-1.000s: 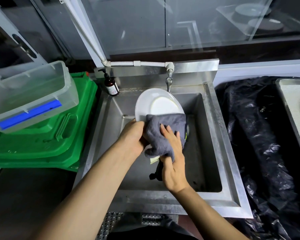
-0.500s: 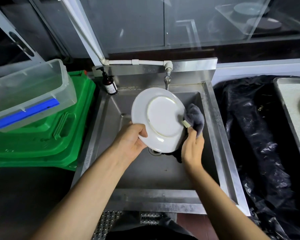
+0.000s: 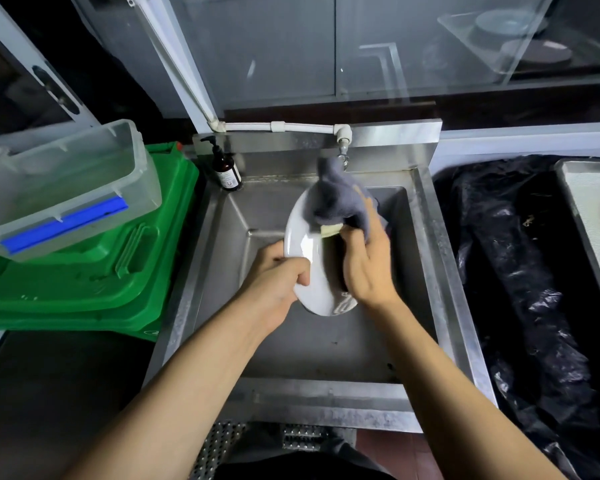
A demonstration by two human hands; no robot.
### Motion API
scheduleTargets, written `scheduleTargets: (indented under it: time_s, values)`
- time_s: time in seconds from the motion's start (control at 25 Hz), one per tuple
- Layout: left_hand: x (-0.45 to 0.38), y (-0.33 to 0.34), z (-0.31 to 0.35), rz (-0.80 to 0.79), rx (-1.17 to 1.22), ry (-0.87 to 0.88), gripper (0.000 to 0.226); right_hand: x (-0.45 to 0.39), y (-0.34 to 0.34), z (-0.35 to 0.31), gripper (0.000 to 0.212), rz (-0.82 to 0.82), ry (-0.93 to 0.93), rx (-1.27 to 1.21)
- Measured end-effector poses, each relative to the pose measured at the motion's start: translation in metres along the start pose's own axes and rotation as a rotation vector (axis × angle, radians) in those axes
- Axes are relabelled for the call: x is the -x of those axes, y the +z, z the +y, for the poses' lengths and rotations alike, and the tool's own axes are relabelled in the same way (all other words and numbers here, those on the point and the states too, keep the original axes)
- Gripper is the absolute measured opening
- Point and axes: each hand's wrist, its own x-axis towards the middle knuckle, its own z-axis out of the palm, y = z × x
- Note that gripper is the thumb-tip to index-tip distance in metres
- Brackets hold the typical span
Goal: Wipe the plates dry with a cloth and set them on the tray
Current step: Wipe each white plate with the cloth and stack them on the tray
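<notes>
1. Two hands over the steel sink (image 3: pixel 444 271): my left hand (image 3: pixel 278 278) pinches the near-left rim of the white plate (image 3: pixel 309 265), thumb on its face.
2. That plate is tilted nearly edge-on above the basin.
3. My right hand (image 3: pixel 368 265) grasps the grey cloth (image 3: pixel 340 199), pressing it against the plate's far side; the cloth bunches over the top rim.
4. Further back, a soap bottle (image 3: pixel 226 168) stands on the sink's left corner.
5. Far right, the tray (image 3: pixel 582 202) peeks in, beside black plastic sheeting (image 3: pixel 516 271).

My right hand (image 3: pixel 364 268) hid the plate's (image 3: pixel 309 258) far face. The cloth (image 3: pixel 340 195) was motion-blurred at 12 o'clock. The tray (image 3: pixel 589 216) was cut off at 3 o'clock.
</notes>
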Motion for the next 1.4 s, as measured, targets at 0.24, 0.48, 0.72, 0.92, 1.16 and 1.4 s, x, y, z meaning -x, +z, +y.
scheduleTargets:
  time_s: [0.24, 0.48, 0.72, 0.92, 1.16, 1.4]
  values:
    - [-0.003, -0.007, -0.008, -0.034, -0.012, -0.075, 0.025, 0.010, 0.004, 0.012, 0.050, 0.007, 0.063, 0.068]
    - [-0.009, -0.004, -0.011, 0.021, -0.036, -0.088, 0.027, 0.039, 0.014, 0.009, 0.063, -0.140, 0.045, 0.013]
    - [-0.008, -0.004, -0.014, -0.009, -0.002, -0.135, 0.026, 0.043, 0.001, 0.015, 0.051, 0.031, 0.314, 0.031]
    - [-0.025, -0.006, -0.005, 0.078, 0.234, -0.154, 0.033, 0.085, 0.010, 0.020, 0.052, -0.136, -0.033, 0.045]
    - [-0.031, -0.012, -0.004, 0.040, 0.271, -0.168, 0.041, 0.124, -0.008, 0.046, 0.056, -0.076, -0.074, 0.059]
    - [-0.035, -0.007, -0.022, -0.039, 0.248, -0.157, 0.052, 0.103, -0.029, 0.053, 0.026, 0.293, 0.533, -0.091]
